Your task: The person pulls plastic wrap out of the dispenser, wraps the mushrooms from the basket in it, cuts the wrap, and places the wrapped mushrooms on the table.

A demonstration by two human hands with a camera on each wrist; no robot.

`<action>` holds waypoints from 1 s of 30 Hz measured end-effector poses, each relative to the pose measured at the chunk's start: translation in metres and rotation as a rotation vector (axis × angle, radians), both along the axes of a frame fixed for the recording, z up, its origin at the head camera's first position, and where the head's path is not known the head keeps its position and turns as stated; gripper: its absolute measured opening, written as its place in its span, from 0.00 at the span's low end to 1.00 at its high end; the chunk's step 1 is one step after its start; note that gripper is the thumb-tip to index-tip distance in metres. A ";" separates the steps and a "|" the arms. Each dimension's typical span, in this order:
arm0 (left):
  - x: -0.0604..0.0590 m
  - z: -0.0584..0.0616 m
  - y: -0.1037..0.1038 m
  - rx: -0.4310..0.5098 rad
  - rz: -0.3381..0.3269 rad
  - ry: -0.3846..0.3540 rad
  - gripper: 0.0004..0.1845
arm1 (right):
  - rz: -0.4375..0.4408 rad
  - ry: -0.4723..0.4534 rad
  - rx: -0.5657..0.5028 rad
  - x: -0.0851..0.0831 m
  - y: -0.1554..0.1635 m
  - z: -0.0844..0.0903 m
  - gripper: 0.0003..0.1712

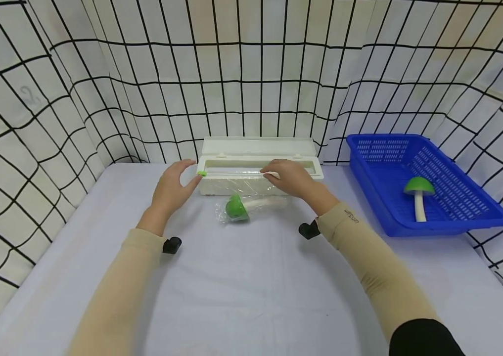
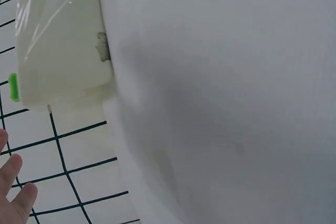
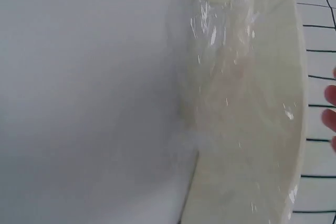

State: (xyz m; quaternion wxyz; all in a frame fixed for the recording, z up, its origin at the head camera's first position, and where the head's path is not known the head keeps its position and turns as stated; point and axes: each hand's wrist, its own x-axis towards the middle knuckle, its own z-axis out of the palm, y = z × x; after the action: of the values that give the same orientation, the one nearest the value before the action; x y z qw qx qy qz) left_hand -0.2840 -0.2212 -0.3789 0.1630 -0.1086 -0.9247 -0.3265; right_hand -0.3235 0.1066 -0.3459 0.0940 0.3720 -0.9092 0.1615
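A white cling film dispenser (image 1: 222, 187) stands at the back of the table, its lid (image 1: 257, 146) raised. A green slide cutter (image 1: 202, 173) sits at its left end. Clear film (image 3: 247, 103) runs over the front wall and down around a toy mushroom with a green cap (image 1: 236, 207) lying before it. My left hand (image 1: 172, 188) is beside the dispenser's left end, thumb and fingers spread, nothing between them. My right hand (image 1: 291, 177) reaches over the dispenser's front edge right of centre, fingers loosely bent above the slot; its fingertips show apart in the right wrist view.
A blue plastic basket (image 1: 393, 217) stands at the right, with another green-capped toy mushroom (image 1: 419, 190) in it. Black wire mesh (image 1: 242, 94) encloses the back and sides. A white cloth (image 1: 242, 287) covers the table.
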 end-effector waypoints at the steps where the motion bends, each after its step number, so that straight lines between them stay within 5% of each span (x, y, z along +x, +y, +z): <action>1: -0.001 -0.002 -0.001 -0.041 -0.001 -0.006 0.29 | 0.016 0.036 -0.011 -0.001 -0.006 -0.002 0.13; 8: -0.014 -0.009 -0.003 -0.243 -0.009 -0.072 0.39 | 0.008 0.179 0.003 -0.006 -0.047 -0.015 0.17; 20: -0.033 -0.011 0.015 -0.348 -0.024 -0.205 0.52 | -0.117 -0.031 0.211 -0.007 -0.114 -0.010 0.26; 30: -0.038 -0.014 0.018 -0.341 0.003 -0.264 0.51 | -0.172 -0.029 0.271 -0.010 -0.145 -0.008 0.25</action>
State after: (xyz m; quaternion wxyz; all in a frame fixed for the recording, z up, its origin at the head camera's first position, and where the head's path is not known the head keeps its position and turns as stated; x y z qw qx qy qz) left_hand -0.3216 -0.2035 -0.3932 0.0203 -0.0897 -0.9800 -0.1764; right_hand -0.3332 -0.0384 -0.3542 0.0435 0.2999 -0.9524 0.0342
